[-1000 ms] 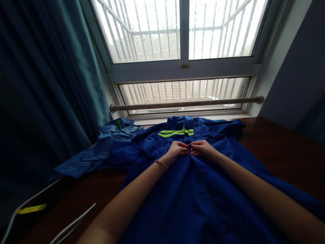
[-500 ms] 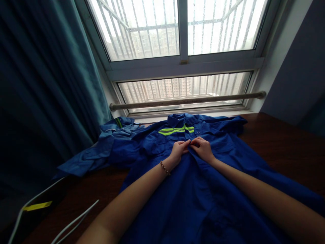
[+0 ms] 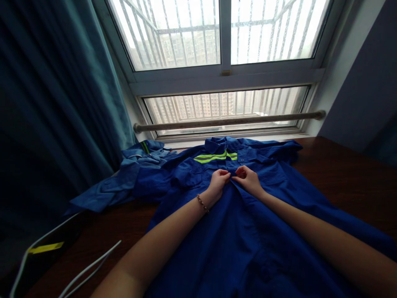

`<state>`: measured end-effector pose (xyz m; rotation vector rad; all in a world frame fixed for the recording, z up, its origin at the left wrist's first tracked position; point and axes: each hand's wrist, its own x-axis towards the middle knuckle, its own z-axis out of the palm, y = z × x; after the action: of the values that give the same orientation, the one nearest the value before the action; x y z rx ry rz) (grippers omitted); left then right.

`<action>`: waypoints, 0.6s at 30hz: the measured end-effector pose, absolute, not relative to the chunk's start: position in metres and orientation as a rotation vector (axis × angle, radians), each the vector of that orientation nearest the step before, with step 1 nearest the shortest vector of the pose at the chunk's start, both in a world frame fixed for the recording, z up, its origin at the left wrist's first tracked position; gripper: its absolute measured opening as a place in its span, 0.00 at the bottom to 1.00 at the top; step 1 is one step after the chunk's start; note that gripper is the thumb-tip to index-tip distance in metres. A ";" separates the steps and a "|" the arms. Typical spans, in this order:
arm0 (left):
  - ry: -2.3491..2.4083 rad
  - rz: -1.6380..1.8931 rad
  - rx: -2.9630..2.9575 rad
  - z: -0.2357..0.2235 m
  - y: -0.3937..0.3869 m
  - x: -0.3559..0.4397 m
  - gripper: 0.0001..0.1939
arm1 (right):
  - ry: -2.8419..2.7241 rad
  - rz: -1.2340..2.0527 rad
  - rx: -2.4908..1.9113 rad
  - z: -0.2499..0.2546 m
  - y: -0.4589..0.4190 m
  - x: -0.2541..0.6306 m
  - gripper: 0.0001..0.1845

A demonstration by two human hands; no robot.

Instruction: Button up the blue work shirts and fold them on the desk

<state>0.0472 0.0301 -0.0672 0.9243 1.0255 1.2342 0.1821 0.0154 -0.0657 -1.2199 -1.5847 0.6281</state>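
- Blue cloth filled the near middle: a work jacket (image 3: 204,248) was spread face up over the dark brown table (image 3: 341,178), its lower part between the two bare forearms and its collar (image 3: 214,145) towards the window.
- At the near left lay a white cable (image 3: 102,257), its end pointing towards the jacket; farther left another white cord (image 3: 21,269) carried a yellow tag (image 3: 46,248).
- A beaded bracelet (image 3: 202,203) circled the left wrist.
- Midway up the jacket's front, the left hand (image 3: 218,183) pinched the edge of the opening between thumb and bent fingers.
- Just beside it, the right hand (image 3: 249,182) had thumb and forefinger curved at the same edge; whether they gripped any cloth could not be told.
- Beyond the hands, a yellow-green and grey stripe (image 3: 211,157) crossed the chest, with a round button (image 3: 242,160) near its right end.
- To the left, a crumpled, paler blue garment (image 3: 120,182) touched the jacket's sleeve, below a teal curtain (image 3: 62,82).
- Past the collar, a rail (image 3: 229,122) spanned the window (image 3: 226,87).
- Outside stood metal bars (image 3: 192,29), with pale tall buildings (image 3: 217,103) behind.
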 end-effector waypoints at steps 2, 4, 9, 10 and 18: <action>1.028 1.246 0.919 -0.068 0.030 0.047 0.09 | -1.582 0.656 -1.214 -0.066 0.016 0.183 0.14; 1.026 1.256 0.918 -0.068 0.029 0.047 0.10 | -1.566 0.693 -1.190 -0.067 0.017 0.183 0.15; 0.947 1.284 0.995 -0.067 0.027 0.047 0.19 | -1.499 0.826 -1.171 -0.069 0.021 0.184 0.18; 0.923 1.281 1.030 -0.067 0.026 0.046 0.19 | -1.495 0.852 -1.190 -0.069 0.022 0.185 0.19; 0.893 1.213 1.366 -0.070 0.033 0.043 0.17 | -1.561 0.961 -1.333 -0.058 0.029 0.189 0.19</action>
<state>0.0433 0.0329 -0.0703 1.3660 0.8928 1.2132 0.1886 0.0286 -0.0583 -1.3329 -1.5611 0.9609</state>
